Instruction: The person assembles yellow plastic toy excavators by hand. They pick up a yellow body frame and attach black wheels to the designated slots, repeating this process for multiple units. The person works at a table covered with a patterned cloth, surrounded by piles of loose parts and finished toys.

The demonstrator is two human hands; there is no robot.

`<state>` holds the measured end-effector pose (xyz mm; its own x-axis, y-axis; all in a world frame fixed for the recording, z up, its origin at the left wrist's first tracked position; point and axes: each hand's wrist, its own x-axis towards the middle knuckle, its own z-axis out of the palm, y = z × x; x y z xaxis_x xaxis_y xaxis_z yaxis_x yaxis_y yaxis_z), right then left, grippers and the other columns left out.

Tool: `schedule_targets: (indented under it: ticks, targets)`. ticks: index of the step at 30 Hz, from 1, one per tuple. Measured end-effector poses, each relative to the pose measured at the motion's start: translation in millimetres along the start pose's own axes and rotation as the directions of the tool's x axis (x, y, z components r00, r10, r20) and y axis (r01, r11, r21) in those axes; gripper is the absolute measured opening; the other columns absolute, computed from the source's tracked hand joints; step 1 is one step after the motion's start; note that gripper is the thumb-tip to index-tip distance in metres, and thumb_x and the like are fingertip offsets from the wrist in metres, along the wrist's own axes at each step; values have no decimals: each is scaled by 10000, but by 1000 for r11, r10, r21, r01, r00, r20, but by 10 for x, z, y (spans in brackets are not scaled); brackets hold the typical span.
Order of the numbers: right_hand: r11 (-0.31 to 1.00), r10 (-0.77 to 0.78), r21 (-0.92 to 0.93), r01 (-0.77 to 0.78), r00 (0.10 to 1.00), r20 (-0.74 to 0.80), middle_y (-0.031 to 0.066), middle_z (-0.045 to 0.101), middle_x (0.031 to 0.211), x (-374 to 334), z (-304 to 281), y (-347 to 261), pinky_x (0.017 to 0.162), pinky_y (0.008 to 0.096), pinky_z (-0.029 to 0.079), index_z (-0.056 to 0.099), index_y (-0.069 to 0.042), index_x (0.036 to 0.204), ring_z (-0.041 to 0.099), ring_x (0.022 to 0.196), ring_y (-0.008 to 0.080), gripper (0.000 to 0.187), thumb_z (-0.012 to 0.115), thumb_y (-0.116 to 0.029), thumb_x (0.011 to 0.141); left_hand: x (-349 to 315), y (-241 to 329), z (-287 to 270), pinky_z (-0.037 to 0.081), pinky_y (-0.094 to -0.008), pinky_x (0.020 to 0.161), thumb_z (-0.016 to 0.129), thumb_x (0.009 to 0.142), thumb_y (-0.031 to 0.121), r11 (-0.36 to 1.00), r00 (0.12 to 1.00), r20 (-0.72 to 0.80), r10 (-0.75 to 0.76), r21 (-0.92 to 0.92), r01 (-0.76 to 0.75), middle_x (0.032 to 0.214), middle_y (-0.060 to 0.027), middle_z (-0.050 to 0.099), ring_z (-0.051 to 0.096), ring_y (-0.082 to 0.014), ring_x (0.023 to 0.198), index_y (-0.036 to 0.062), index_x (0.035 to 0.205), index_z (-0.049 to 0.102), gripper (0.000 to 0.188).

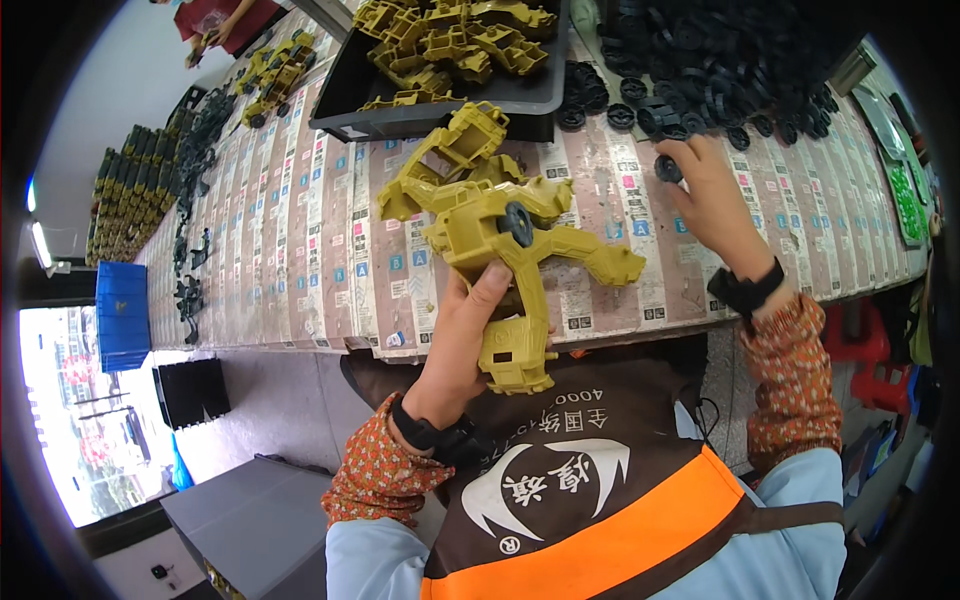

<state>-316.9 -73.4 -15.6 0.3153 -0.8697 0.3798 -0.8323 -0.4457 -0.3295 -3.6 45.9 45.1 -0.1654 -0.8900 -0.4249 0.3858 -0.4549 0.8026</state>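
Observation:
My left hand [452, 340] is closed around an olive-yellow plastic toy vehicle body [520, 290], held over the near part of the table. A black toy wheel [517, 224] sits against the side of the yellow plastic near my fingers. More yellow toy vehicle bodies [465, 140] lie just beyond it, overlapping so that I cannot tell where each ends. To the right, my right hand [715, 205] pinches a loose black toy wheel [668, 168] between thumb and fingers. That hand is at the near edge of a large heap of black wheels [720, 85].
A black bin [340, 110] full of yellow bodies stands at the back. Yellow vehicles [275, 80] and dark parts [190, 290] line the table's left side, near stacked assemblies [130, 190]. Green pieces [905, 200] lie at the far right. Another person [235, 25] stands back left.

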Motion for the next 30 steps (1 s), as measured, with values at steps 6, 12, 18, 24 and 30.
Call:
schedule_targets:
  ticks: [6,12,18,24,30]
  targets:
    - [290,-62,826,-483,852,520,26,579,1222,-194,-452,-1212,958,292,516,561,-34,1383,587,1076,108,480,669,-14,916,34,-52,-67,661,-370,715,618,1049,411,980,999,-7,53,-190,-53,1147,-122,653,734,-213,846,65,1379,448,508]
    - [210,-74,810,-548,817,572,57,573,1297,-389,-422,-1534,1012,297,514,514,1,1429,591,1138,129,511,644,47,937,74,-44,14,635,-353,800,605,1067,347,947,967,-44,253,-193,-256,1236,-122,649,717,-203,976,65,1393,459,455]
    - [162,-56,820,-548,825,562,63,587,1294,-485,-306,-1581,970,286,540,486,7,1448,606,1135,123,511,627,50,958,50,-70,19,617,-331,792,575,1079,379,925,917,-152,369,-34,-378,1189,-84,676,711,-170,981,46,1376,516,451]
    - [-58,17,789,-612,789,614,65,635,1190,-501,-226,-1562,929,277,555,551,20,1313,650,1056,121,317,613,4,1003,-6,-48,77,606,-312,747,599,1073,325,899,886,-160,434,9,-439,1122,-58,668,694,-150,934,51,1324,542,376]
    - [-29,70,849,-528,846,528,65,645,1154,-594,-141,-1634,908,292,568,564,9,1216,672,1010,131,234,632,13,992,38,-207,35,586,-307,772,622,1067,265,847,825,-204,527,49,-529,1119,-54,671,681,-134,926,48,1301,557,326]
